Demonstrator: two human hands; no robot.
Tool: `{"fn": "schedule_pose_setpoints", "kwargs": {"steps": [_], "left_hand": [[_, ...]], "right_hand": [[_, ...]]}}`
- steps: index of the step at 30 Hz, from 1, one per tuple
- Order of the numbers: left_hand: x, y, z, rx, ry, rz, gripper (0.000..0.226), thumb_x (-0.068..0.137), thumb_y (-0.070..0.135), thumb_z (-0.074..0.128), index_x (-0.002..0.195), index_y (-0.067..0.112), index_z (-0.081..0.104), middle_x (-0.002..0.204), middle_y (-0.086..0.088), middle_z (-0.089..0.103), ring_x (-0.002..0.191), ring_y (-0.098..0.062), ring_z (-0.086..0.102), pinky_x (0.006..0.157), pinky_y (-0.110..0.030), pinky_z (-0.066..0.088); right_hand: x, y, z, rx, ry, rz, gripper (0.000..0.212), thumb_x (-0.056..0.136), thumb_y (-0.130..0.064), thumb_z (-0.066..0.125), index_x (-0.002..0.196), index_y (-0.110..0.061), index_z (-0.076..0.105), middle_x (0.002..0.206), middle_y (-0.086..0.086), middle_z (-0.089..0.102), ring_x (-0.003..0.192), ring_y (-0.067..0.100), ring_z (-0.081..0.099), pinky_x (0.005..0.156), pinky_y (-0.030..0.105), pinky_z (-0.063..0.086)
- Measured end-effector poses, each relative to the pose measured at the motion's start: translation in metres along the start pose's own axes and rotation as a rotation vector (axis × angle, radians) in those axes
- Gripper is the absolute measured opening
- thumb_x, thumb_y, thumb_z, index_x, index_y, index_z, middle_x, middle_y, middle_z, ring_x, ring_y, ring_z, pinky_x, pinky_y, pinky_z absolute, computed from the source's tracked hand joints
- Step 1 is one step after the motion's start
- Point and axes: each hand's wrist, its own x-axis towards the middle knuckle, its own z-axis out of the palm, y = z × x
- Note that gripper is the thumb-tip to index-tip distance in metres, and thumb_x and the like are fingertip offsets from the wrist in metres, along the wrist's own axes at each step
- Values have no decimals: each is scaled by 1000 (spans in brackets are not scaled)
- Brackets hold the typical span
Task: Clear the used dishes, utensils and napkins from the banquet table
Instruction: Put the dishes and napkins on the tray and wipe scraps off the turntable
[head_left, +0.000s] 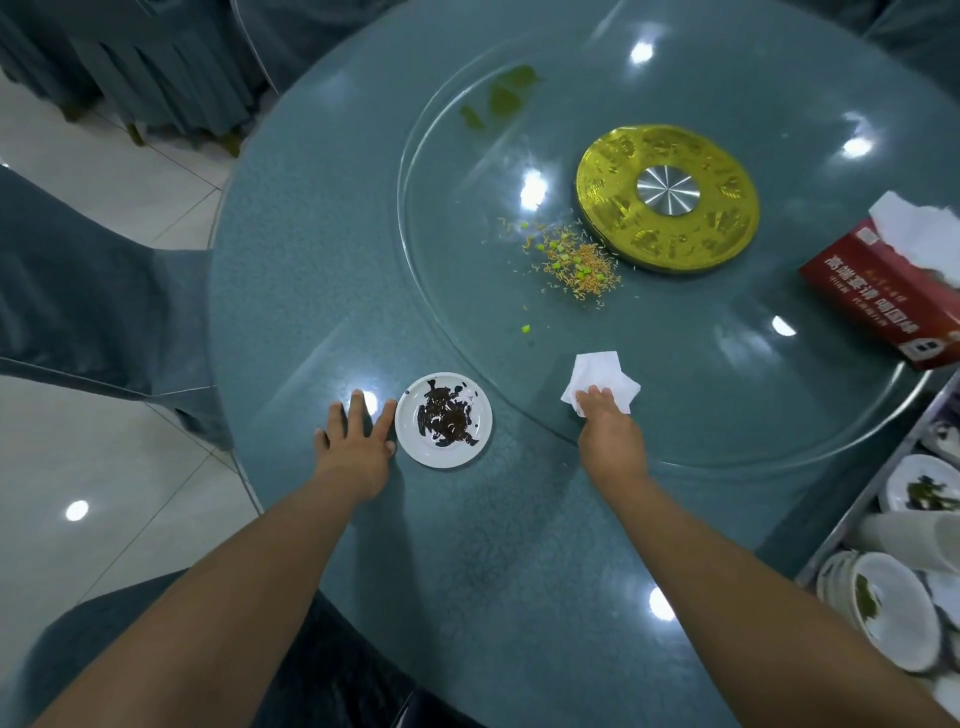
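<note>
Dishes left here come down to one small white saucer (443, 419), round and glossy, smeared with dark sauce, sitting near the front edge of the round counter (322, 270). A thin white napkin (597, 371), creased and square-cornered, lies on the rim of the glass turntable (727, 364). The left hand (358, 441) lies flat with fingers spread, its thumb side just touching the saucer's rim. The right hand (605, 421) presses fingertips down on the napkin, gripping nothing. Scattered rice and green bits (566, 260) lie beside a gold disc (667, 197). A red tissue box (878, 291) sits at the right (tissue sticking out). Stacked white bowls (893, 603) fill a metal tray (872, 493) beside the counter. Teal-draped chairs (93, 291) stand on pale floor tiles.
</note>
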Motion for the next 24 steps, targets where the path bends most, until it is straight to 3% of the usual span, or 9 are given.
{"fn": "schedule_pose_setpoints", "kwargs": {"steps": [3, 8, 11, 13, 17, 20, 24], "left_hand": [[-3, 1, -1, 20, 13, 2, 56, 104, 43, 25, 151, 47, -6, 162, -2, -19, 148, -34, -16, 119, -55, 7], [3, 3, -36, -19, 163, 28, 39, 99, 33, 41, 137, 35, 46, 142, -6, 38, 128, -34, 35, 105, -45, 36], [19, 19, -61, -72, 247, 9, 41, 98, 29, 41, 137, 24, 51, 139, -9, 48, 127, -34, 41, 105, -45, 38], [30, 43, -75, -95, 311, 49, 42, 98, 29, 42, 138, 21, 51, 139, -9, 49, 128, -33, 42, 106, -45, 37], [51, 100, -96, -138, 307, 117, 47, 99, 37, 44, 143, 20, 45, 147, -6, 43, 135, -28, 38, 110, -45, 32], [66, 135, -102, -131, 217, 101, 62, 98, 49, 45, 149, 15, 33, 159, -9, 25, 147, -27, 22, 116, -48, 24], [79, 160, -95, -74, 102, 87, 95, 91, 68, 44, 157, 14, 4, 165, -6, -8, 152, -23, -10, 120, -55, 4]], "right_hand": [[-5, 2, -2, 30, 14, 38, 64, 88, 11, 36, 145, -18, 43, 160, 1, 29, 148, 16, 24, 101, 34, 39], [-9, 1, -10, 108, 44, 75, 60, 88, 11, 36, 141, -16, 47, 152, 1, 41, 136, 23, 42, 96, 35, 42], [-5, 5, -18, 170, 82, 96, 60, 89, 11, 36, 142, -16, 47, 147, 5, 47, 130, 27, 47, 93, 34, 43], [2, 12, -27, 254, 119, 162, 61, 89, 10, 36, 142, -19, 48, 142, 9, 51, 121, 31, 53, 93, 35, 44], [21, 30, -52, 355, 264, 195, 65, 86, 7, 35, 137, -30, 49, 122, 13, 62, 90, 34, 56, 75, 32, 43], [44, 34, -72, 303, 356, 106, 62, 88, 6, 38, 139, -28, 48, 123, 18, 63, 97, 38, 62, 75, 34, 45], [78, 16, -85, 310, 371, -70, 59, 88, 9, 42, 138, -20, 55, 140, 11, 55, 122, 31, 57, 96, 36, 45]]}}
